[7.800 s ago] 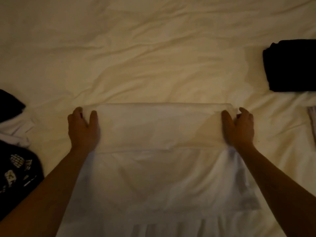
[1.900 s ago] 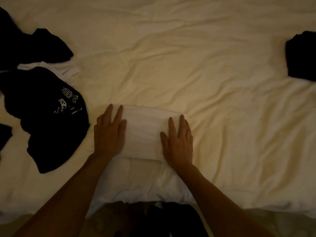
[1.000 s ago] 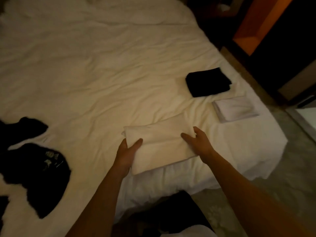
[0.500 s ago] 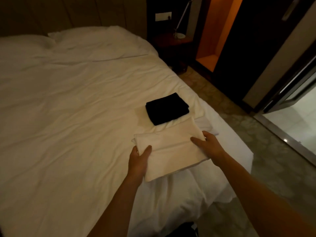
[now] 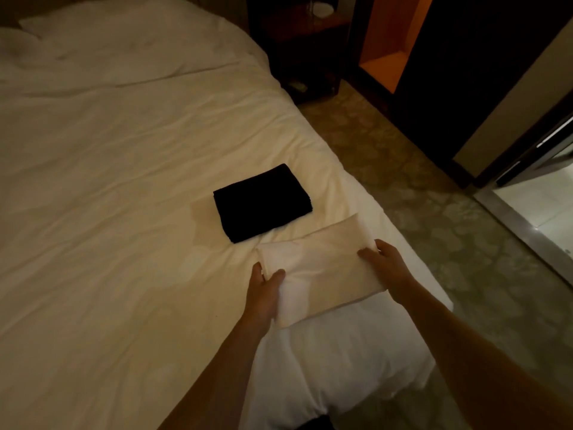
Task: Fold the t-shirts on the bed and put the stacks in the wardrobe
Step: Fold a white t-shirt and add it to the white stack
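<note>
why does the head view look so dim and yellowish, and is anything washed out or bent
Head view: warm, low room light tints the white duvet yellow. The folded black t-shirt is so dark its folds barely show. The pale floor past the door track at right is overexposed. The wide-angle lens curves the bed's edge. The left hand and right hand holding the folded white t-shirt look soft.

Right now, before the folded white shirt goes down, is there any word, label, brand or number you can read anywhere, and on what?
None can be read.
Folded white t-shirt, held by the left hand and right hand: no print or tag shows.
Folded black t-shirt stack on the white bed: plain and dark, nothing legible.
</note>
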Motion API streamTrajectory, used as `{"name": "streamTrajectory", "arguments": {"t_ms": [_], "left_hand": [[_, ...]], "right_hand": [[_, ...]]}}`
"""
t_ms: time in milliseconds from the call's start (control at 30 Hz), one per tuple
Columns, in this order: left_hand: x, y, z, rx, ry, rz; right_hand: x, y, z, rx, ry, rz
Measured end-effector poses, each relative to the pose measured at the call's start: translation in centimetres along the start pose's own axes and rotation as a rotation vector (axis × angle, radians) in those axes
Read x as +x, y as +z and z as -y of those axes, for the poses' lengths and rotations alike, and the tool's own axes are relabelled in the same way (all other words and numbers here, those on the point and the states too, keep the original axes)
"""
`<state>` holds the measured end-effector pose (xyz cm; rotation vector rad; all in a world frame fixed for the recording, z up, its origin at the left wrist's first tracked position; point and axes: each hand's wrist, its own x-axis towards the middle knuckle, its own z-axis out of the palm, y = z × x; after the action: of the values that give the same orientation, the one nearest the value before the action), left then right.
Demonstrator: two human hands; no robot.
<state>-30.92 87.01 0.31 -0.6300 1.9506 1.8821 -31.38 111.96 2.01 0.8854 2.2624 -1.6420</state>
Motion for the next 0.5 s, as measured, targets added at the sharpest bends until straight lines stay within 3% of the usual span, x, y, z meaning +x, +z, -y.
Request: {"name": "streamTrajectory", "arguments": {"t_ms": [200,367,500], "left_hand": [[4.4,3.9,1.9,0.035,-0.128,-0.061],[8.3,5.8,2.6,0.033,-0.111,-0.196],[10.9,6.9,3.5,0.061,-0.179,-0.161]], "right_hand": [[6.8,-0.3,-1.4,-0.081,0.095,0.065],[11.2,1.2,-1.0,-0.123,0.138,0.081],[13.6,2.0,-1.8,-0.263,0.102,-0.018]]}}
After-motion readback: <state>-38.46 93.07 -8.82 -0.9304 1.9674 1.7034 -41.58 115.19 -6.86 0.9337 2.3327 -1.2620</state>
